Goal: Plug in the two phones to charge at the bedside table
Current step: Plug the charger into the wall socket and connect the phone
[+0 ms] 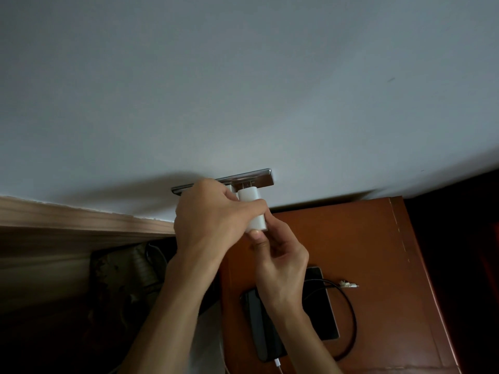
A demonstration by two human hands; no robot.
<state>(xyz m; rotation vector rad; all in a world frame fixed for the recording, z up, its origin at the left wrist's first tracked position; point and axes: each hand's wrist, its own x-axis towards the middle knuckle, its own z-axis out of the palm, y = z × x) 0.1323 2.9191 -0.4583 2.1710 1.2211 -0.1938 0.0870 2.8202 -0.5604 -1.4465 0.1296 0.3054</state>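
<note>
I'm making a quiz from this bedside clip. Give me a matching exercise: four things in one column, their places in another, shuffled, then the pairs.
Things:
1. white adapter
2. socket plate
3. black cable
4. phone

Places:
A. on the wall
B. looped on the table, right of the hands
C. held in both hands at the socket
D. flat on the table under the right wrist, white plug at its near end

Pairs: 1-C, 2-A, 3-B, 4-D

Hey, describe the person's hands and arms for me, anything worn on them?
Both forearms are bare as far as the picture shows, with no sleeves in view. The left hand and right hand wear no gloves, and no rings, watch or bracelet show on them.
</note>
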